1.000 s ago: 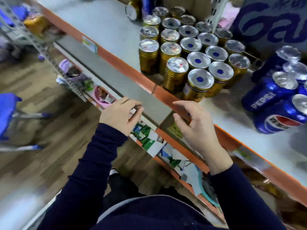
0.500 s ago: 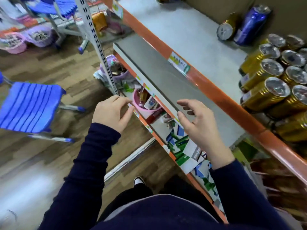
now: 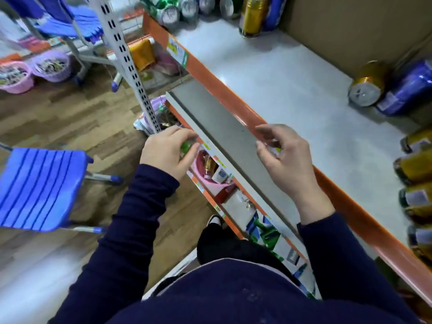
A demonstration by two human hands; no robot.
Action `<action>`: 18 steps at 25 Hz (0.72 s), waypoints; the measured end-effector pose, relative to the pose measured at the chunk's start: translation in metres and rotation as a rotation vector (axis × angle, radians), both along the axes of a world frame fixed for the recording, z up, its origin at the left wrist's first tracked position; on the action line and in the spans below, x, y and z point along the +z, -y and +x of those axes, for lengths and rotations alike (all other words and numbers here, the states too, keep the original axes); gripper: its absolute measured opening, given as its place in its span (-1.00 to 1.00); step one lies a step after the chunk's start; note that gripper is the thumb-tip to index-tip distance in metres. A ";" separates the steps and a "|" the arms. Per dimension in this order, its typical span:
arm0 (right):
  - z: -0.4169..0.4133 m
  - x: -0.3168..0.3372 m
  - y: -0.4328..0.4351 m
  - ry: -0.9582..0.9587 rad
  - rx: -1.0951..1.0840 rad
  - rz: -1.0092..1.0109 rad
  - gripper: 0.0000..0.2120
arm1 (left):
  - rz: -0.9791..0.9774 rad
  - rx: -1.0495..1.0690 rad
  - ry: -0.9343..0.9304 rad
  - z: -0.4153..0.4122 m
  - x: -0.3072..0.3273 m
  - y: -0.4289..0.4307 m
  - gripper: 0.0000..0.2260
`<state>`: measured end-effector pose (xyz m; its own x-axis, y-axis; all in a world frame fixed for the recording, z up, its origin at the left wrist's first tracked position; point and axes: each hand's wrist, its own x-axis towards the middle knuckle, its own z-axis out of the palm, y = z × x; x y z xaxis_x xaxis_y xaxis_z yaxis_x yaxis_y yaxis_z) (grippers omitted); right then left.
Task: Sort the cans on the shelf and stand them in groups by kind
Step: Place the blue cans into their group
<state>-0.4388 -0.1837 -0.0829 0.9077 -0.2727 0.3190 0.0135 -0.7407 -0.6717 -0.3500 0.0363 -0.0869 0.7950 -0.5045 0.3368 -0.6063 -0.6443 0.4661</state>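
The grey shelf (image 3: 292, 90) has an orange front edge. A gold can (image 3: 367, 86) lies on its side at the back right, with a blue can (image 3: 406, 88) lying beside it. Standing gold cans (image 3: 416, 169) crowd the right edge. At the far end stand green and silver cans (image 3: 177, 9), an upright gold can (image 3: 252, 16) and a blue one. My left hand (image 3: 167, 153) hovers in front of the shelf with loosely curled fingers, holding nothing. My right hand (image 3: 284, 155) hangs over the orange edge, fingers relaxed, holding nothing.
A lower grey ledge (image 3: 224, 134) juts out below the orange edge, with small goods and a pink basket (image 3: 208, 174) beneath. A perforated white upright (image 3: 126, 61) stands at left. A blue striped stool (image 3: 39, 185) and pink baskets (image 3: 14, 78) sit on the wooden floor.
The view has swung left along the shelf: the gold can block slid off to the right and the far-end cans came into sight. Both hands stayed raised and holding nothing.
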 end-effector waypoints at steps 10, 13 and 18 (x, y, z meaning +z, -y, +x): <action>0.159 0.016 0.069 -0.004 -0.171 0.067 -0.75 | -0.009 -0.086 0.021 0.176 0.025 0.080 -0.80; 0.205 0.015 0.078 -0.037 -0.241 0.105 -0.69 | -0.014 -0.127 0.004 0.230 0.022 0.093 -0.80; 0.296 0.017 0.081 -0.040 -0.447 0.152 -0.41 | -0.038 -0.254 0.009 0.317 0.026 0.121 -0.72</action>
